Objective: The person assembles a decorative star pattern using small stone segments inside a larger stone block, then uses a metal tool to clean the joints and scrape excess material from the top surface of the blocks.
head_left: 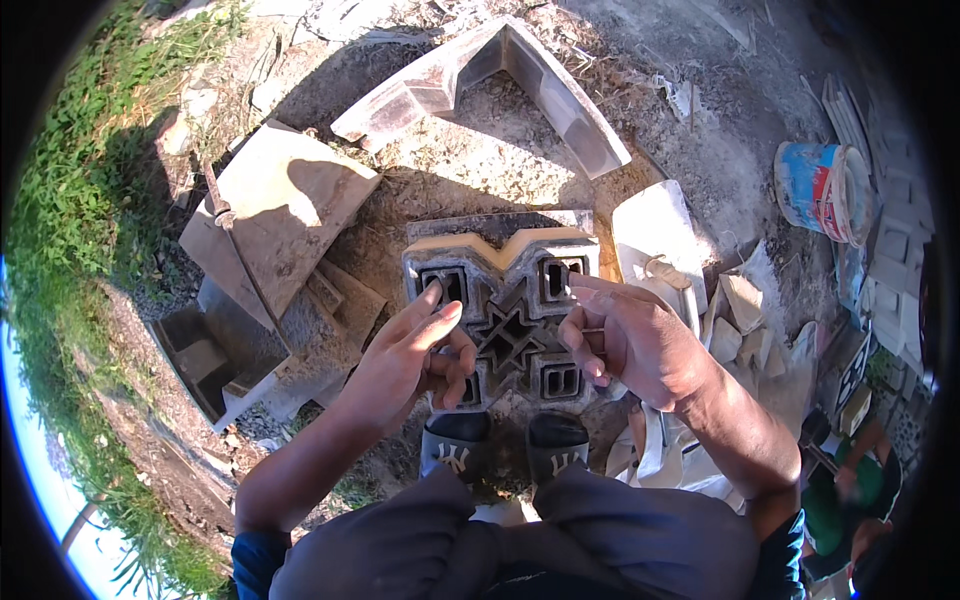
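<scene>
Between my feet and a little ahead of them lies a grey, block-like piece (487, 277). It has a star-shaped opening in its middle and framed rectangular openings at its corners. A tan edge (540, 237) with a V-shaped notch runs along its far side. Over its left side hovers my left hand (405, 350), index finger and thumb stretched forward, the other fingers loosely bent. My right hand (645, 345) is above its right side, fingers loosely curled and apart. I see nothing held in either hand. Whether the fingertips touch the piece, I cannot tell.
Beyond it lies an angled grey frame piece (400, 110). At left are a flat board (280, 220) and a thin metal rod (243, 262). Broken chunks (742, 303) and a blue-and-red bucket (812, 190) are at right. Another person (850, 490) is at the lower right.
</scene>
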`<state>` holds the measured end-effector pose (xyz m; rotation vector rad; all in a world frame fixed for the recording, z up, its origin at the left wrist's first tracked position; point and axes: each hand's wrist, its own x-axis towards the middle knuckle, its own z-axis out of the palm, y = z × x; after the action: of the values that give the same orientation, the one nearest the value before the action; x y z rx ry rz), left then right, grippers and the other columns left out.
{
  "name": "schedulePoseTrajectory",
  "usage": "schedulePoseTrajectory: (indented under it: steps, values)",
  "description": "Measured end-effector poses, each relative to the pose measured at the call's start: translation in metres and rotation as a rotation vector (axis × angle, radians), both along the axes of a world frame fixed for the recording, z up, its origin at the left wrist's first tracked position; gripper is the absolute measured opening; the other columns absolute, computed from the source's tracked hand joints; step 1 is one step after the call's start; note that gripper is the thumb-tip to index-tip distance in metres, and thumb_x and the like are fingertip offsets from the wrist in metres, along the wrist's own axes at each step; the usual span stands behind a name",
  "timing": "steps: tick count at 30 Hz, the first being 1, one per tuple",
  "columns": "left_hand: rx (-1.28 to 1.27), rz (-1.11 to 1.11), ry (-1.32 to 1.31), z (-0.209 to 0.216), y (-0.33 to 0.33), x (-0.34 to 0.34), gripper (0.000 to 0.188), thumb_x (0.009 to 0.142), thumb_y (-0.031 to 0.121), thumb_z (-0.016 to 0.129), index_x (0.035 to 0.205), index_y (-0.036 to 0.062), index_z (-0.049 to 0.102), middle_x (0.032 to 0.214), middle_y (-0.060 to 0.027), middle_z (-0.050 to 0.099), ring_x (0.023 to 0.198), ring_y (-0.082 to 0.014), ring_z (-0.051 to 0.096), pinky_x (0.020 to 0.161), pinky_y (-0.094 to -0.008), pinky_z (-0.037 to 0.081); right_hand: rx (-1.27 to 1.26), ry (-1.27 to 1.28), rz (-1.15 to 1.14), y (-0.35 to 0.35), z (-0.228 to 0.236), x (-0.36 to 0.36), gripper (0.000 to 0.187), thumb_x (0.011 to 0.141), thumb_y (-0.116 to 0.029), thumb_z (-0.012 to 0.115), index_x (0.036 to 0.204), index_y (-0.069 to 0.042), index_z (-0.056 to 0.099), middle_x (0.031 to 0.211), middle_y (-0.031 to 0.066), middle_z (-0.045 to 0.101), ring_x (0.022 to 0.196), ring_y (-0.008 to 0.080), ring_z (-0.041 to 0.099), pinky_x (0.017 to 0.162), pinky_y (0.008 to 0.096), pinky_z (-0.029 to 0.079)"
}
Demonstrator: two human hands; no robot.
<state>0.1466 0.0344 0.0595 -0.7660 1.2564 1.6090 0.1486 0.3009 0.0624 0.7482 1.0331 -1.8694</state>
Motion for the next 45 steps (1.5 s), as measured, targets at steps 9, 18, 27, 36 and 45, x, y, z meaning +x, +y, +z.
schedulePoseTrajectory:
  steps: [9, 18, 27, 36, 45]
  values:
    - [0.051, 0.022, 0.095, -0.004, -0.011, -0.005, 0.056, 0.111, 0.043, 0.044, 0.148, 0.0010, 0.041, 0.072, -0.0034, 0.049, 0.057, -0.0168, 0.050, 0.056, -0.0292, 0.039, -0.047, -0.021, -0.123, -0.002, -0.002, 0.007, 0.017, 0.105, -0.027, 0.056, 0.107, -0.010, 0.055, 0.081, -0.0012, 0.052, 0.065, 0.0104, 0.050, 0.058, 0.0267, 0.039]
    - [0.078, 0.031, 0.094, -0.004, -0.011, -0.009, 0.045, 0.109, 0.048, 0.048, 0.084, 0.0099, 0.053, 0.063, -0.0006, 0.050, 0.058, -0.0149, 0.057, 0.056, -0.0279, 0.042, -0.041, -0.051, -0.166, -0.002, -0.001, 0.007, 0.030, 0.104, -0.020, 0.054, 0.126, 0.001, 0.053, 0.081, -0.0009, 0.045, 0.068, 0.0118, 0.049, 0.060, 0.0277, 0.039]
    - [0.062, 0.052, 0.078, -0.006, -0.013, -0.010, 0.051, 0.109, 0.048, 0.048, 0.077, 0.0087, 0.053, 0.063, -0.0018, 0.049, 0.058, -0.0164, 0.057, 0.058, -0.0286, 0.041, -0.056, -0.039, -0.147, -0.003, 0.001, 0.004, 0.026, 0.104, -0.019, 0.053, 0.122, 0.000, 0.054, 0.081, -0.0015, 0.042, 0.069, 0.0121, 0.049, 0.062, 0.0285, 0.039]
    - [0.066, 0.055, 0.065, -0.007, -0.014, -0.010, 0.059, 0.109, 0.048, 0.046, 0.066, 0.0088, 0.051, 0.060, -0.0022, 0.047, 0.058, -0.0173, 0.056, 0.059, -0.0291, 0.041, -0.036, -0.054, -0.151, -0.003, 0.001, 0.004, 0.026, 0.104, -0.020, 0.054, 0.122, -0.001, 0.053, 0.082, -0.0014, 0.043, 0.070, 0.0122, 0.049, 0.063, 0.0290, 0.040]
    - [0.061, 0.066, 0.058, -0.004, -0.013, -0.012, 0.059, 0.109, 0.048, 0.046, 0.064, 0.0099, 0.048, 0.058, -0.0017, 0.044, 0.057, -0.0177, 0.055, 0.058, -0.0296, 0.040, -0.033, -0.059, -0.157, -0.004, 0.003, 0.003, 0.023, 0.104, -0.021, 0.055, 0.117, -0.002, 0.054, 0.081, -0.0016, 0.042, 0.068, 0.0121, 0.049, 0.062, 0.0291, 0.039]
